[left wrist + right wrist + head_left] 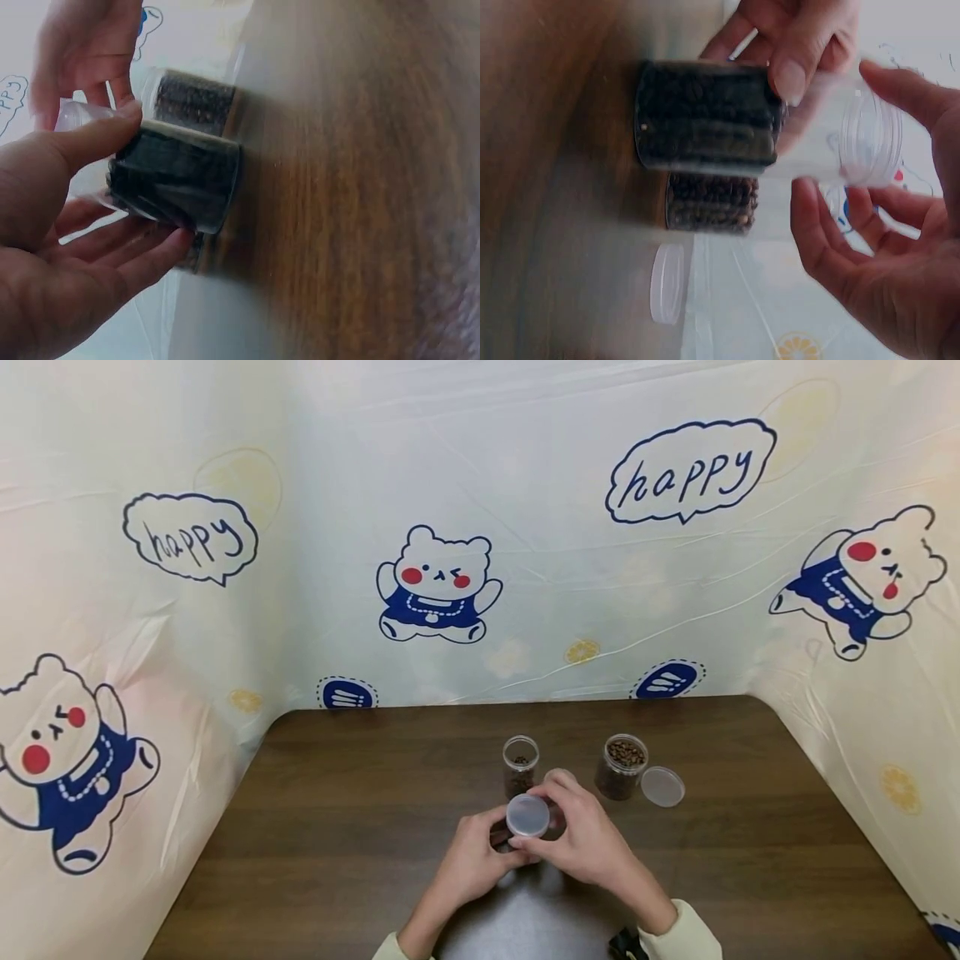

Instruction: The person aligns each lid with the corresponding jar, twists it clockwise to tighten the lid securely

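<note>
Between both hands is a clear, lidded jar [705,116], its lower part filled with dark, bean-like pieces. My left hand [474,856] grips the jar's side, its thumb across the front in the right wrist view. At the jar's top, my right hand [588,835] holds the translucent lid [528,816] by its rim between thumb and fingers. The jar stands upright close over the table, its body mostly hidden under the lid and hands in the head view. In the left wrist view, the dark contents [176,176] show between the left thumb and fingers.
Just beyond the hands stands an open clear jar [520,777] with some dark pieces low inside. Another open jar [621,777], fuller with brown beans, is to the right. Beside it a loose lid [663,787] lies on the brown wooden table [360,777]. Printed cloth surrounds the table.
</note>
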Tool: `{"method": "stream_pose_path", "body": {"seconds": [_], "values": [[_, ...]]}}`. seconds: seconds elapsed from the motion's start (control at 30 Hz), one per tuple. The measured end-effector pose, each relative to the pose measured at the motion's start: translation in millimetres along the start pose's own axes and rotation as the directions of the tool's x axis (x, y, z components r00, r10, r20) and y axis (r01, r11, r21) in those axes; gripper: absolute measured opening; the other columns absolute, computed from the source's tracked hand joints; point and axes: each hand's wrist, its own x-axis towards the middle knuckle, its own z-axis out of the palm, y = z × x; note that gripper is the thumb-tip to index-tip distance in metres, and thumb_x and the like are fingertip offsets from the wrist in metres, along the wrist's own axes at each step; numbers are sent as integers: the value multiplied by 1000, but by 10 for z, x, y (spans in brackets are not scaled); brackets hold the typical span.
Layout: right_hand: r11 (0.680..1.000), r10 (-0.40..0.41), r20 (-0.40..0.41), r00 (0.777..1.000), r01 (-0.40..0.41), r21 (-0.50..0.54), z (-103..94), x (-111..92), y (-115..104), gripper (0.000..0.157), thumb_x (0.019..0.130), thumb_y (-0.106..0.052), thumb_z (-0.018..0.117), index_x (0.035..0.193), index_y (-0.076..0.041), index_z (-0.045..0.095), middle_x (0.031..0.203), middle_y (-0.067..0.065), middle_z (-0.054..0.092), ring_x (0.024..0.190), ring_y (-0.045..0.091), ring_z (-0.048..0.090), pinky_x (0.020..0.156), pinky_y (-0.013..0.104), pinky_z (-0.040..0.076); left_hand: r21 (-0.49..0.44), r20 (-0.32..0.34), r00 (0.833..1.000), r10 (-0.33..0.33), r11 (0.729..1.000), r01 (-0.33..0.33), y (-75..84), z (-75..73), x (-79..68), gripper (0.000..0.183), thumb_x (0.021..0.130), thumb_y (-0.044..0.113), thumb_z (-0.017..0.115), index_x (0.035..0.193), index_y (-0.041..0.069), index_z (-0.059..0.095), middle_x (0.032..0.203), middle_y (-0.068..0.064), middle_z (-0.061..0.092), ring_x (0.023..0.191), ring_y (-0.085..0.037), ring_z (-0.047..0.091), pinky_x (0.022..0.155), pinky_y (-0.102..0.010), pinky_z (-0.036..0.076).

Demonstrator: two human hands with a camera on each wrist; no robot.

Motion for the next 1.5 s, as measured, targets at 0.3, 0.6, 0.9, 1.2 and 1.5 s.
{"method": "stream_pose_path", "body": {"seconds": [0.3,0.6,0.9,1.2,1.5], "values": [[987,148,55,987,-152,61,11,-85,-18,56,77,-41,95,121,-20,67,111,-7,69,96,5,67,80,25,62,-117,64,997,-53,991,61,-71,-17,-4,53,86,20,89,134,12,68,128,-10,74,121,-24,71,98,-29,61],[940,203,177,963,-242,239,-13,-109,45,59,84,-34,90,132,-14,62,123,7,70,105,22,76,85,35,66,-140,93,994,-55,988,68,-85,-56,27,57,86,25,89,138,15,67,131,-11,72,124,-28,70,101,-40,61],[944,182,175,968,-222,245,0,-91,11,57,85,-31,90,132,-13,62,123,6,70,104,21,76,85,36,66,-108,92,995,-37,993,47,-73,-106,-10,56,87,27,89,139,21,67,133,-6,72,126,-26,68,99,-33,62],[955,167,156,973,-199,221,11,-41,-34,59,85,-33,90,134,-13,63,121,4,71,103,22,75,83,35,66,-132,86,996,-27,990,38,-79,-173,-3,55,87,25,89,137,19,68,132,-7,73,124,-26,69,97,-33,62],[954,159,151,976,-191,231,88,43,-91,57,84,-28,91,133,-14,64,120,2,71,105,21,73,85,35,66,-145,69,996,-54,987,64,-93,-259,-19,52,87,26,89,134,19,68,128,-5,73,121,-23,70,98,-32,62]]}}
